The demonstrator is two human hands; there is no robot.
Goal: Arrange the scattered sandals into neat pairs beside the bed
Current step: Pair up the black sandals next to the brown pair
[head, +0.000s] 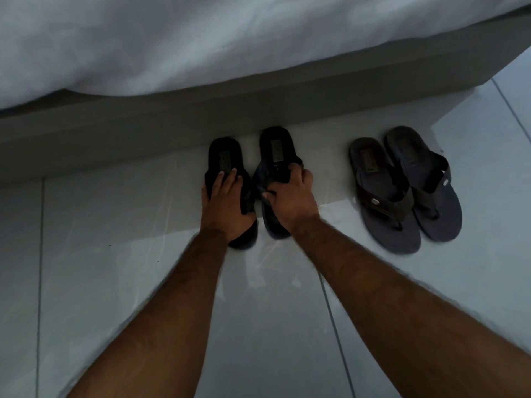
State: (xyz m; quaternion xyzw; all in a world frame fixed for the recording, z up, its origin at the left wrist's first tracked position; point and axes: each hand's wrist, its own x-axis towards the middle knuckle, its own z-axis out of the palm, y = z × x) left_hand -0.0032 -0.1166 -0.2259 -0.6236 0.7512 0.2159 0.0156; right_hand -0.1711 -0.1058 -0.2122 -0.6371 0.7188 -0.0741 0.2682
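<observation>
While each hand gripped 1 black sandal beside the bed (258, 101), left hand (225, 202), right hand (290, 196), I saw 2 grey sandals (402, 191) paired nearby.

We are in a bedroom of a home: a bed (287, 101) with a rumpled white duvet (172, 38) stands on glossy pale floor tiles (115, 282), flip-flops (405, 188) beside it.

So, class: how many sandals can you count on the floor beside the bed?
4. Two black sandals lie by the bed base, one under the left hand and one under the right hand. Two grey sandals sit paired further right. None looks hidden.
</observation>
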